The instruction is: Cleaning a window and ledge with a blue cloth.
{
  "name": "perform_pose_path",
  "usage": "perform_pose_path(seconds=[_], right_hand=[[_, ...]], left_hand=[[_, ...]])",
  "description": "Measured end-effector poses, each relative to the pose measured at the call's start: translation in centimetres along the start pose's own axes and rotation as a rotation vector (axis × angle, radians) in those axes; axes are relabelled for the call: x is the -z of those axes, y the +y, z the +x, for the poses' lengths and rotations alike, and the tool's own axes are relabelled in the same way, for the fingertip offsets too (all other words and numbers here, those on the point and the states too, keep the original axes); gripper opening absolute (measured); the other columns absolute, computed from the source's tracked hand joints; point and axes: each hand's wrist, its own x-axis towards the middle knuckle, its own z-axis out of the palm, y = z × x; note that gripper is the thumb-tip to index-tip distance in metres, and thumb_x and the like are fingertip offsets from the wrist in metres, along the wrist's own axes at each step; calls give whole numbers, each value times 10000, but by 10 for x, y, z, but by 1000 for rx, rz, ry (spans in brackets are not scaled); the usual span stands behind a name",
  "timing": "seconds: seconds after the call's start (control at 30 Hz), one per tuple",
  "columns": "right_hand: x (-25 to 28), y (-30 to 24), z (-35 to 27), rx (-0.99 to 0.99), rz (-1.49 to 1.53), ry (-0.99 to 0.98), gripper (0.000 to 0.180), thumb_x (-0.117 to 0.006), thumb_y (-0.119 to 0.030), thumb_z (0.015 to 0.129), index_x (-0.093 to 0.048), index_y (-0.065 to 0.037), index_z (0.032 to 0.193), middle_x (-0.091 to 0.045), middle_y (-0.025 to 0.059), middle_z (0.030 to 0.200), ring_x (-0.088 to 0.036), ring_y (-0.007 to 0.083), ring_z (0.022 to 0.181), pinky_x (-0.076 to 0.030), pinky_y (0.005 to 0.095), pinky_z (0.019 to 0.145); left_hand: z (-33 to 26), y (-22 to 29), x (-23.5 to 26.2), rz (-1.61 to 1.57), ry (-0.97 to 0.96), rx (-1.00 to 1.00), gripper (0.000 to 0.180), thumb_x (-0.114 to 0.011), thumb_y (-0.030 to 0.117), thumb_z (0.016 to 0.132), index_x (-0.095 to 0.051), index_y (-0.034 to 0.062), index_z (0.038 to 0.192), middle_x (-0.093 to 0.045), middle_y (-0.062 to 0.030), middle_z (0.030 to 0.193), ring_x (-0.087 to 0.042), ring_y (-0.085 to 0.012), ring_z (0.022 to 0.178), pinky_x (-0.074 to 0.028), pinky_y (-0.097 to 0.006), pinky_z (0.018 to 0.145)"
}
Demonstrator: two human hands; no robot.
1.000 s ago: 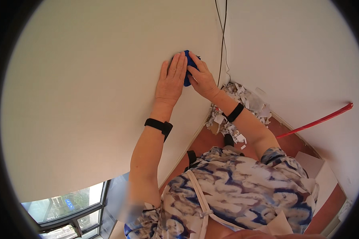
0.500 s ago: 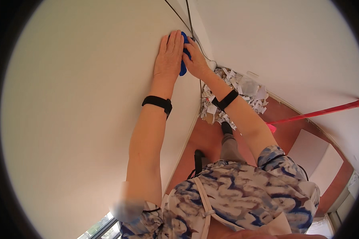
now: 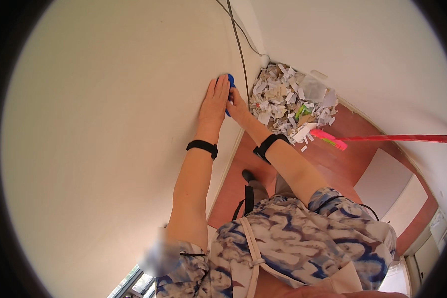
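My left hand [image 3: 214, 105] lies flat against the pale wall [image 3: 114, 124], its fingers stretched out and close together. Under and beside it is a bunched blue cloth [image 3: 231, 80], pressed to the wall and mostly covered. My right hand [image 3: 239, 106] grips the cloth's right side with bent fingers, touching the left hand's edge. Both arms reach upward, and each wrist wears a black strap. A dark cable [image 3: 241, 52] runs down the wall just right of the cloth.
A heap of torn paper scraps [image 3: 275, 97] fills the floor corner. A pink broom head [image 3: 329, 139] sits at its edge, with its red handle [image 3: 402, 138] leaning to the right wall. Pale flat panels [image 3: 385, 174] rest on the reddish floor at right.
Both hands have come down the wall with the blue cloth. The view has shifted too, so more of the paper heap and the pink broom head shows.
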Motion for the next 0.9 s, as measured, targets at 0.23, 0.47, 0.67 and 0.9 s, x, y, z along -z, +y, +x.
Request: perform_pose_path(seconds=[0.23, 0.47, 0.67, 0.9], right_hand=[[-27, 11, -84, -543, 315, -121, 296, -553, -123, 893, -456, -95, 1171, -555, 53, 1077, -548, 188, 943, -474, 323, 786], [-16, -26, -30, -639, 612, 89, 222, -533, -173, 901, -457, -120, 1104, -513, 48, 1033, -548, 165, 944, -466, 297, 773], [7, -30, -3, -309, 362, 106, 163, -506, -180, 927, -477, -93, 1062, -527, 43, 953, -524, 120, 864, -453, 259, 672], [-24, -30, -40, -652, 605, 193, 57, -513, -127, 923, -474, -96, 950, -506, 21, 866, -520, 121, 769, -441, 275, 626]], left_hand=[[-74, 42, -34, -36, -204, -178, 593, -473, 264, 924, -327, 66, 1464, -265, -55, 1551, -185, -225, 1441, -126, -399, 1189], [-27, 16, -15, 27, -80, -140, 575, -448, 284, 931, -346, 70, 1454, -278, -54, 1544, -221, -223, 1427, -123, -397, 1190], [12, 12, -1, -68, 7, 28, 566, -482, 260, 905, -391, 49, 1422, -337, -67, 1512, -237, -226, 1421, -137, -401, 1189], [-43, 29, -37, -136, 69, 56, 551, -488, 243, 892, -420, 35, 1398, -377, -71, 1487, -258, -223, 1411, -162, -399, 1184]])
